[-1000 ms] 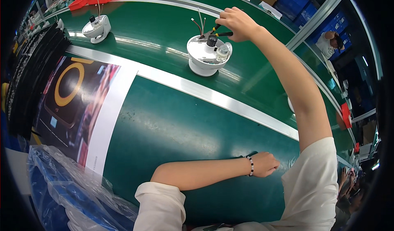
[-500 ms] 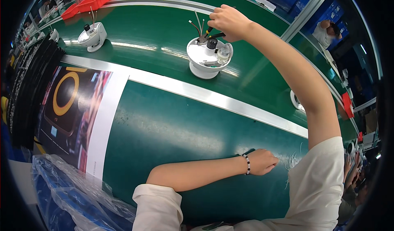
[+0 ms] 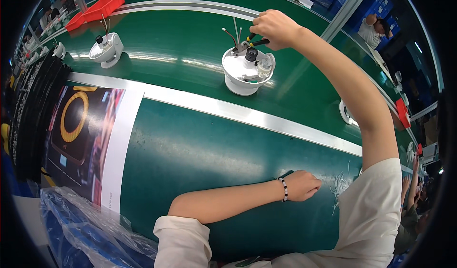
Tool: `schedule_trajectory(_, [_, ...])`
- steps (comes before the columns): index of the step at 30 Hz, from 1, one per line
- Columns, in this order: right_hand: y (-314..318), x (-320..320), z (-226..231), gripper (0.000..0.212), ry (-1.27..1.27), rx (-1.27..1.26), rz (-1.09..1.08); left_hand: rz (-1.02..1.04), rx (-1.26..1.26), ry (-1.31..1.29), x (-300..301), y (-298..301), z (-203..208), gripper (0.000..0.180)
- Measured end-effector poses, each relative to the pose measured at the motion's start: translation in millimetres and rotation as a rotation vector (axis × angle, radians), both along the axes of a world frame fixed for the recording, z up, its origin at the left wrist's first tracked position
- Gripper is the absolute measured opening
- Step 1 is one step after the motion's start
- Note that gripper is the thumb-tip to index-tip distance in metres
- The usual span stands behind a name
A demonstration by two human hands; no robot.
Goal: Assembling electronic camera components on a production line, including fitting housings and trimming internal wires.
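My right hand (image 3: 276, 29) reaches far across the bench, closed round a pair of pliers (image 3: 249, 44) with black and yellow handles. The plier jaws are at the rim of a white round device (image 3: 243, 79), close to where its thin wires stand up. That device is an open housing on a round base, with a black cylinder and a clear round part inside. My left hand (image 3: 303, 186), with a bead bracelet (image 3: 284, 190) at the wrist, lies curled in a fist on the green work surface. Nothing shows in its fingers.
A similar white device (image 3: 105, 51) stands farther left, near red bins (image 3: 104, 8). A metal rail (image 3: 209, 105) crosses the bench. White thread-like scraps (image 3: 340, 186) lie right of my left hand. A printed sheet (image 3: 114, 163), black stacked strips (image 3: 35, 111) and clear plastic (image 3: 90, 225) are at left.
The view has shifted a little. My right hand, the pliers and the white device have moved slightly right together. My left hand keeps its place on the surface.
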State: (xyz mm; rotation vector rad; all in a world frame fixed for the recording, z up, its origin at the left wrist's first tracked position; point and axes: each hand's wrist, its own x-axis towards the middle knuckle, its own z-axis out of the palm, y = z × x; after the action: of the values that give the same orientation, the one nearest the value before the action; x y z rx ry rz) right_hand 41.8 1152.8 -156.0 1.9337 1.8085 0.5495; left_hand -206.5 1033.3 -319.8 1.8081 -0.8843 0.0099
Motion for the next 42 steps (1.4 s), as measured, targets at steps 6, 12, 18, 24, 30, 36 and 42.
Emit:
schedule_trajectory(6, [-26.3, -0.4, 14.8, 0.024, 0.015, 0.207, 0.159, 0.016, 0.030, 0.010, -1.4, -0.7, -4.5, 0.007])
schedule_trajectory(12, [-64.6, -17.7, 29.2, 0.044, 0.041, 0.511, 0.195, 0.017, -0.085, -0.121, -0.6, 1.3, -5.2, 0.004])
schedule_trajectory(18, [-114.8, -74.7, -1.0, 0.030, 0.739, 1.459, 0.010, 0.408, -0.362, -0.430, 20.1, 90.0, 92.6, 0.015])
schedule_trajectory(24, [-172.6, -117.2, 2.7, 0.037, 1.724, 1.868, 0.719, 1.182, 0.250, -0.552, 85.9, 199.6, 78.4, 0.022])
schedule_trajectory(30, [-198.5, -125.9, -7.5, 0.036, 1.734, 2.015, 0.696, 1.122, 0.465, -0.217, 100.9, 180.3, 67.5, 0.019])
schedule_trajectory(36, [-219.9, -128.1, -6.7, 0.035, 1.825, 2.017, 0.892, 1.136, 0.527, -0.095, 101.0, 171.2, 74.5, 0.012])
schedule_trajectory(42, [-231.4, -125.0, -7.7, 0.034, 1.893, 1.994, 1.009, 1.095, 0.667, -0.149, 114.6, 163.2, 70.8, 0.010])
